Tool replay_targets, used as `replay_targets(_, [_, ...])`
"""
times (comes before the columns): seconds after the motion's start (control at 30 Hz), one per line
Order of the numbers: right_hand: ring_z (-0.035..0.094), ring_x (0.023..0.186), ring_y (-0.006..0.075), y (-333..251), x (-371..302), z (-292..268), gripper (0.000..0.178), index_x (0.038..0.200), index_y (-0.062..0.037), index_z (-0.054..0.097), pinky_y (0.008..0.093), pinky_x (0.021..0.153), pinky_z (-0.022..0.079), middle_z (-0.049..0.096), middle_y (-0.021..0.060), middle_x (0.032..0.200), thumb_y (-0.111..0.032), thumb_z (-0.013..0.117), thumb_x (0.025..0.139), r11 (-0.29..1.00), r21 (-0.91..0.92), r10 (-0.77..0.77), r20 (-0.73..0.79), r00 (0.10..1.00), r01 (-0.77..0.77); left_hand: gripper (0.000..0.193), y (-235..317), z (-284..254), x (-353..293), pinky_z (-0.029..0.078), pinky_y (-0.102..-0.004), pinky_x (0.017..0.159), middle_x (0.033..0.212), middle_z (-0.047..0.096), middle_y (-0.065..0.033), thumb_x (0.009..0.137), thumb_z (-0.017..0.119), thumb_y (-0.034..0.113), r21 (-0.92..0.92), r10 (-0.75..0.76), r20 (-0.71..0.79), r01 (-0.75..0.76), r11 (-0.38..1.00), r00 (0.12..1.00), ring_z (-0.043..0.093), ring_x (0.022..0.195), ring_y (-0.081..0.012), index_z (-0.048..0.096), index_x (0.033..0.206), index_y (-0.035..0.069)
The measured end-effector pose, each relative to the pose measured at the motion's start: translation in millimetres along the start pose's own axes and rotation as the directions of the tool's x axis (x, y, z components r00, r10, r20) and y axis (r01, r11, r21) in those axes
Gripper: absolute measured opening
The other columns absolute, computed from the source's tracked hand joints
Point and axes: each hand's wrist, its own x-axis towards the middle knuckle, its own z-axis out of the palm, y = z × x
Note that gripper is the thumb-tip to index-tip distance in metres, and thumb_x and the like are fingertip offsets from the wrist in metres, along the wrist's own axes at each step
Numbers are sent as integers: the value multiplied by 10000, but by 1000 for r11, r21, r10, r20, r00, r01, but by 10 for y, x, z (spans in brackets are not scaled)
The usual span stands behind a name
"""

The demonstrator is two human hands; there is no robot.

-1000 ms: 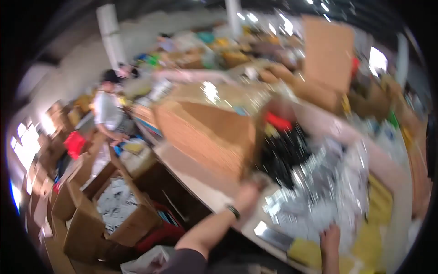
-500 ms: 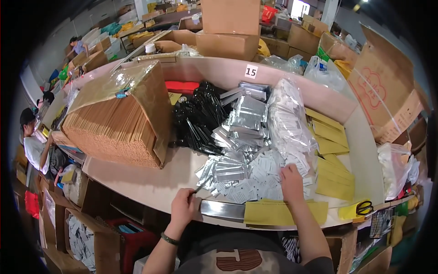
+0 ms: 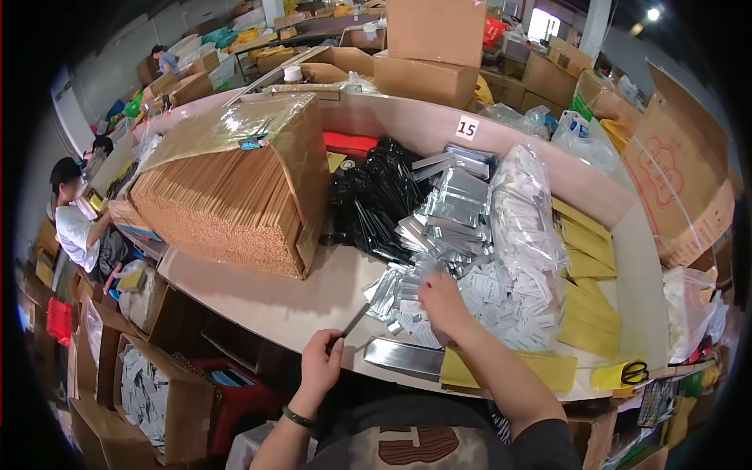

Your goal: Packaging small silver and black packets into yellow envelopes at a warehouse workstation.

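Note:
My left hand point(image 3: 319, 362) is closed on a thin dark flat piece point(image 3: 357, 320), seen almost edge-on, just over the table's front edge. To its right, my right hand point(image 3: 440, 300) reaches over the pile of flat silver packets point(image 3: 458, 196). Its fingers are closed, with a blurred silvery packet point(image 3: 428, 266) at the tips. White printed slips point(image 3: 513, 313) lie spread beside that hand, in front of a clear bag of white slips point(image 3: 525, 207). Black glossy packets point(image 3: 372, 196) are heaped behind and left of the silver ones.
A large carton of brown envelopes point(image 3: 223, 200) fills the table's left side. Yellow envelopes point(image 3: 591, 317) lie at right and along the front, near a silver metal strip point(image 3: 401, 358) and black-handled scissors point(image 3: 633, 373). A raised rim point(image 3: 407, 117) borders the table. A person point(image 3: 74, 223) stands far left.
My right hand has moved left from the white slips to the silver packets. The left hand still holds the dark piece, now tilted up and showing more. The view has shifted slightly.

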Motion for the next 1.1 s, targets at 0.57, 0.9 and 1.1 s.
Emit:
replay_targets(0.57, [602, 802, 317, -810, -577, -340, 288, 1070, -76, 625, 433, 732, 477, 630, 101, 905, -58, 674, 787, 905, 344, 137, 319, 938, -249, 91, 127, 128, -47, 486, -301, 632, 774, 611, -117, 917, 635, 101, -54, 39, -50, -42, 998, 998, 607, 668, -222, 653, 922, 12])
replay_targets(0.9, [593, 1092, 341, -703, -1105, -701, 348, 1139, -36, 626, 471, 925, 461, 626, 167, 1166, -63, 679, 796, 981, 166, -100, -21, 995, 102, 156, 249, 164, 269, 464, -415, 676, 752, 591, -76, 697, 728, 106, 15, 509, 493, -591, 806, 706, 597, 761, -307, 651, 833, 108])
replay_targets(1.1, [520, 1234, 336, -536, -1397, -377, 427, 1210, -39, 629, 508, 1029, 400, 570, 180, 1279, -98, 635, 787, 988, 22, -156, 134, 979, 155, 105, 521, 166, 805, 510, -395, 718, 869, 609, -67, 785, 651, 115, 239, 591, 402, -703, 670, 700, 620, 829, -267, 646, 889, 125])
